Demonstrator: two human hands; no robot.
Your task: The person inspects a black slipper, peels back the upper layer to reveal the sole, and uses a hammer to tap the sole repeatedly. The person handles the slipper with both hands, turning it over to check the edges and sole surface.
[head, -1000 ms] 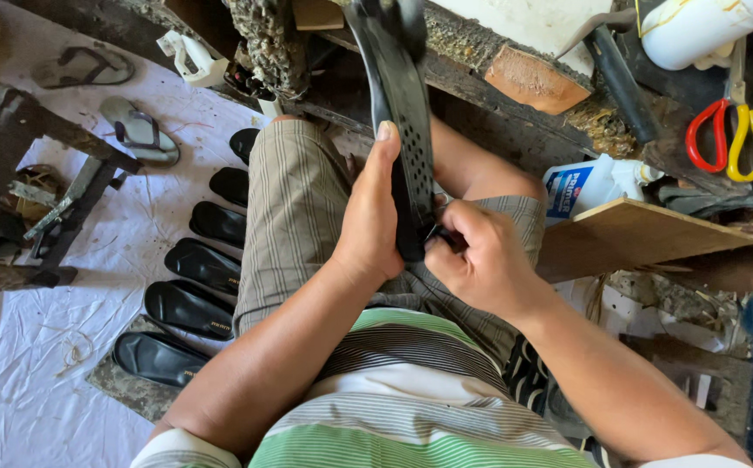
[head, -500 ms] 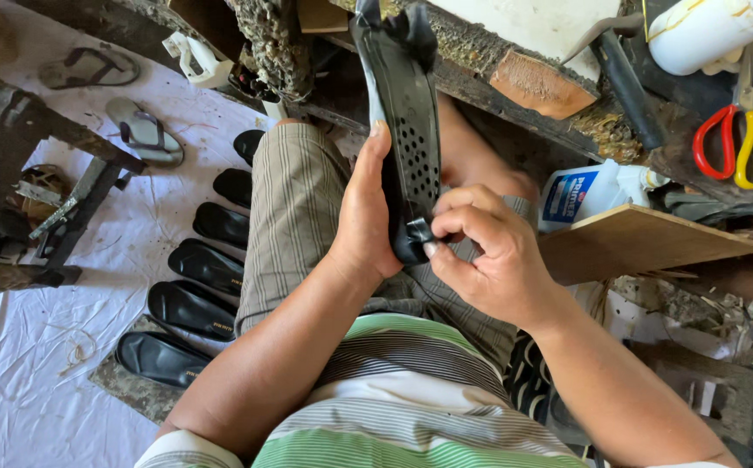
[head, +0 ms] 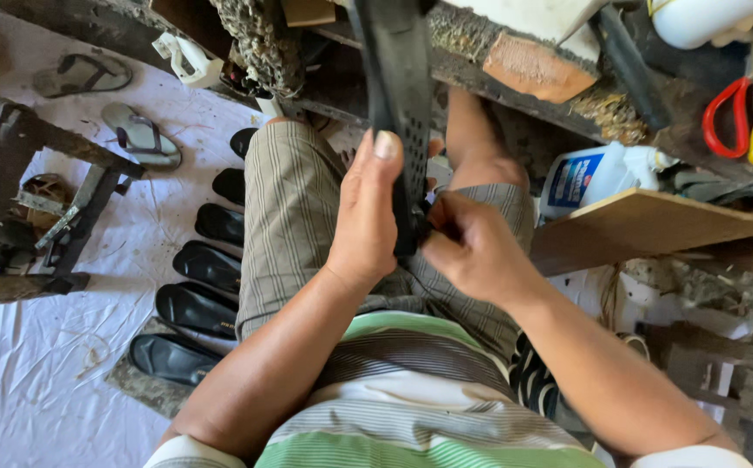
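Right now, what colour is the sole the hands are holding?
Black, with a perforated patch: the sole shows best in the head view, gripped by the left hand.

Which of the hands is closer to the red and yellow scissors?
Right. The right hand is nearer the scissors up on the right; the left hand grips the black sole farther away.

A white sheet [head: 38, 381] covers the floor at left, with a dark wooden stand [head: 38, 217] on it. A rough, worn workbench [head: 515, 52] runs across the top — a plywood board [head: 654, 227] juts out at right. Daylight is soft.
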